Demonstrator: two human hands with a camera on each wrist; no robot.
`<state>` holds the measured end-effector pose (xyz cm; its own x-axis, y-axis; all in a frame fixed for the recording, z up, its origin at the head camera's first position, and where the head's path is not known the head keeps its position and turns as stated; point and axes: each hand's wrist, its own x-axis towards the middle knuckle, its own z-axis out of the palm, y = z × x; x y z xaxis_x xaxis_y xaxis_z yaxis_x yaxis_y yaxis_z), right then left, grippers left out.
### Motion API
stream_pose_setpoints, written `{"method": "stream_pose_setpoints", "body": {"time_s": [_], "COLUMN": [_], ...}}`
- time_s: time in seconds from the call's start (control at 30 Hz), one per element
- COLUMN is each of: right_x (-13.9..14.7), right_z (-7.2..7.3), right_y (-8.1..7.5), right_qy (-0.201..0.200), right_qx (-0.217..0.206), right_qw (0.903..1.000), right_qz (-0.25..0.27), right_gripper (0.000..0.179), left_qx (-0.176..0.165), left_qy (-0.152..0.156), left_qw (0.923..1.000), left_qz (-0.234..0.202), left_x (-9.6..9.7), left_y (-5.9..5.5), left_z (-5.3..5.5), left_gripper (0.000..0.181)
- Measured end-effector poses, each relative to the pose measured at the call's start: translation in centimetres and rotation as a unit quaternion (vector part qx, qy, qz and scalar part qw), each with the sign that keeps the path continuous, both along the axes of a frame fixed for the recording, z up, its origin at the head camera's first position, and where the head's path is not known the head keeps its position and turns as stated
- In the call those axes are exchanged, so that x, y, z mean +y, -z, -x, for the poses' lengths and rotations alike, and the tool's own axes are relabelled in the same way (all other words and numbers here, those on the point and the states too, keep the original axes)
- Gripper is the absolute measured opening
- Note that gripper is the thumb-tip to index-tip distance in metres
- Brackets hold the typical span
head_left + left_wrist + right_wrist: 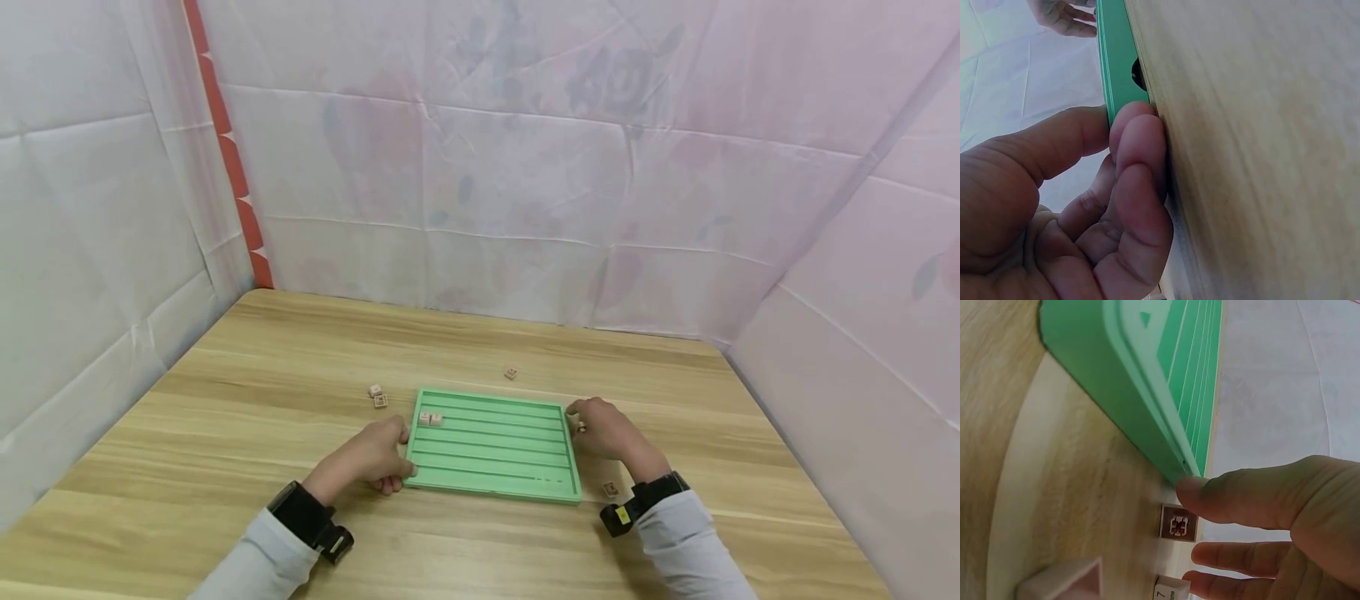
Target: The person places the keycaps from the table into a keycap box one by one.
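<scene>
A shallow green tray (487,460) with ridged rows lies on the wooden table. Two pale keycaps (431,419) sit side by side in its upper left. My left hand (372,452) grips the tray's left edge; the left wrist view shows thumb and curled fingers (1141,144) pinching it. At the tray's far right corner is my right hand (606,431), its thumb (1235,494) touching the outer wall and its other fingers extended. Beside those fingers are an upturned keycap (1179,523) with a dark hollow underside and a pale keycap (1171,589) marked 7.
Two loose keycaps (380,401) lie left of the tray, and one keycap (511,373) lies behind it. Another keycap (611,489) rests close to the right wrist. Pale cloth walls (525,183) border the table (315,350) at the back and sides.
</scene>
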<state>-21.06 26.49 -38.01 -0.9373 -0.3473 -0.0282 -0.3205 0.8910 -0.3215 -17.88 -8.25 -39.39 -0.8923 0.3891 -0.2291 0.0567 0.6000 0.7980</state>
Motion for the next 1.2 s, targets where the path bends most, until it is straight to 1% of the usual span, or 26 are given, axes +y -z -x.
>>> {"method": "stream_pose_setpoints", "body": {"time_s": [0.17,0.3,0.53,0.77,0.87,1.03,1.2], "right_x": [0.15,0.19,0.3,0.06,-0.04,-0.12,-0.18], "right_z": [0.21,0.36,0.44,0.35,0.36,0.32,0.29], "right_y": [0.04,0.11,0.6,0.61,0.64,0.73,0.73], "right_qy": [0.01,0.015,0.025,0.035,0.04,0.036,0.041], "right_qx": [-0.011,-0.02,-0.015,-0.003,-0.005,-0.001,-0.008], "right_qw": [0.9999,0.9997,0.9991,0.9989,0.9989,0.9992,0.9991], "right_qz": [0.008,0.001,-0.03,-0.031,-0.024,-0.019,-0.012], "right_gripper": [0.04,0.04,0.024,0.014,0.014,0.017,0.017], "left_qx": [-0.004,-0.009,-0.01,-0.003,-0.004,-0.007,-0.011], "left_qy": [0.0,-0.001,0.004,0.002,0.004,0.008,0.003], "left_qw": [1.0,1.0,0.9999,1.0,1.0,0.9999,0.9999], "left_qz": [-0.003,-0.004,-0.005,0.001,0.0,-0.003,-0.007], "left_x": [-0.11,-0.15,-0.12,-0.12,-0.12,-0.1,-0.04], "left_y": [0.19,0.16,0.05,0.0,0.01,0.02,-0.05], "left_z": [0.01,0.05,0.03,-0.06,-0.06,0.0,-0.08], "left_gripper": [0.033,0.032,0.032,0.032,0.031,0.03,0.029]}}
